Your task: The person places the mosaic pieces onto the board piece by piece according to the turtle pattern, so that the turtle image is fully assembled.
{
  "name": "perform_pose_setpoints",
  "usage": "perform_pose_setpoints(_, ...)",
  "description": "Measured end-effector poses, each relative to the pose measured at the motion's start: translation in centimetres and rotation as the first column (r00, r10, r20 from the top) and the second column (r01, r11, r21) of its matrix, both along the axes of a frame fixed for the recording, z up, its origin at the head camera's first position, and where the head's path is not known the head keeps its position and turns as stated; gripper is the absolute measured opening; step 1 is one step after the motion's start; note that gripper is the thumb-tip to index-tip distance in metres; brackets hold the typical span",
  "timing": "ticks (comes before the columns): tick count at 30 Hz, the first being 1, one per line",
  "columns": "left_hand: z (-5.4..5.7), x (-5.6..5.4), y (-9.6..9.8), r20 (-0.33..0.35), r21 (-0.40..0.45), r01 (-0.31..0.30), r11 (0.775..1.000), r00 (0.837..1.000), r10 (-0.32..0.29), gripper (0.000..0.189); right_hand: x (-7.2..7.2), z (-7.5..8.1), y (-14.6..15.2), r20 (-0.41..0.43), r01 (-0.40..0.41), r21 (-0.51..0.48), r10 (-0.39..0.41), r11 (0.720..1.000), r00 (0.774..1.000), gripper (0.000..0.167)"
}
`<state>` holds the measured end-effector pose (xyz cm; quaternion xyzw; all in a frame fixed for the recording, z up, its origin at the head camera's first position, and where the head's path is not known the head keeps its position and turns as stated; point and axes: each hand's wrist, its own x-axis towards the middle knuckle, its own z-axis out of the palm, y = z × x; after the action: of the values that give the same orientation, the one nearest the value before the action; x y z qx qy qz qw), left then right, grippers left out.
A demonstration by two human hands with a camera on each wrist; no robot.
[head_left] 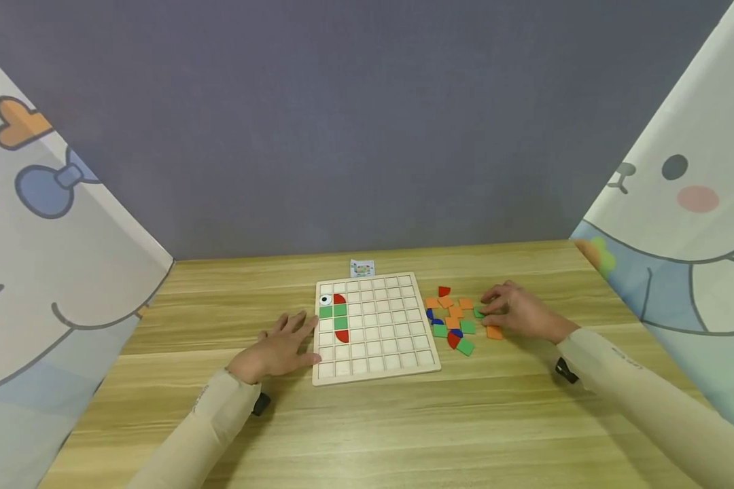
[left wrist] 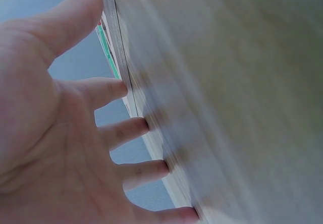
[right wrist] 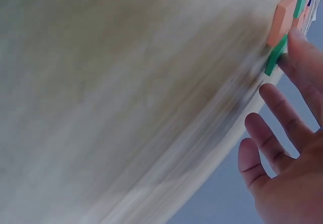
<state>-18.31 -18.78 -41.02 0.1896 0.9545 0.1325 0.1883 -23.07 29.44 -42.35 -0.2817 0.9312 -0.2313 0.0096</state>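
A wooden grid board (head_left: 387,333) lies on the table. In its left columns sit a white eye tile (head_left: 325,299), several green squares (head_left: 340,322) and red quarter-round tiles (head_left: 342,335). My left hand (head_left: 274,350) lies spread at the board's left edge, thumb and fingertips by the rim; the left wrist view shows its fingers (left wrist: 144,174) straight, with nothing in the palm. At the right of a loose tile pile, my right hand (head_left: 522,314) pinches a green tile (right wrist: 275,56) between thumb and index finger, its other fingers loosely bent. That tile is partly hidden by the fingertips.
Loose orange squares (head_left: 455,312), green squares (head_left: 467,327), red pieces (head_left: 444,291) and dark blue pieces (head_left: 438,322) lie right of the board, some overlapping. A small picture card (head_left: 362,269) is behind the board. A grey partition (head_left: 367,136) stands at the table's back.
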Motion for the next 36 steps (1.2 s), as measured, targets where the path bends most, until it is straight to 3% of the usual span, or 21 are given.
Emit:
perform_pose_setpoints(5,-0.1,0.1,0.0,0.012,-0.001,-0.007,1.0,1.0,0.007,0.079,-0.7,-0.4,0.3,0.01,0.005,0.001,-0.005,1.0,1.0,0.022)
perform_pose_setpoints(12,-0.2,-0.1,0.0,0.009,0.009,-0.006,1.0,1.0,0.006,0.079,-1.0,-0.8,0.1,-0.071,0.022,-0.006,-0.022,1.0,0.997,0.012)
perform_pose_setpoints(19,-0.3,-0.1,0.0,0.001,0.007,0.0,1.0,1.0,0.0,0.078,-1.3,0.0,-1.7,-0.137,0.008,-0.064,-0.016,0.998,0.99,0.014)
perform_pose_setpoints(25,-0.3,-0.1,-0.2,0.003,0.007,-0.001,1.0,1.0,0.001,0.078,-1.8,1.2,-6.0,-0.14,-0.095,-0.089,0.082,0.991,0.987,0.012)
perform_pose_setpoints(30,-0.2,-0.1,-0.2,0.007,0.0,-0.007,1.0,1.0,0.007,0.078,-3.1,1.4,-11.2,-0.096,-0.216,-0.171,0.202,0.961,0.975,0.013)
perform_pose_setpoints(36,-0.1,0.0,0.1,0.006,0.002,-0.006,1.0,1.0,0.006,0.079,-5.0,1.3,-17.0,0.009,-0.244,-0.179,0.249,0.953,0.968,0.013)
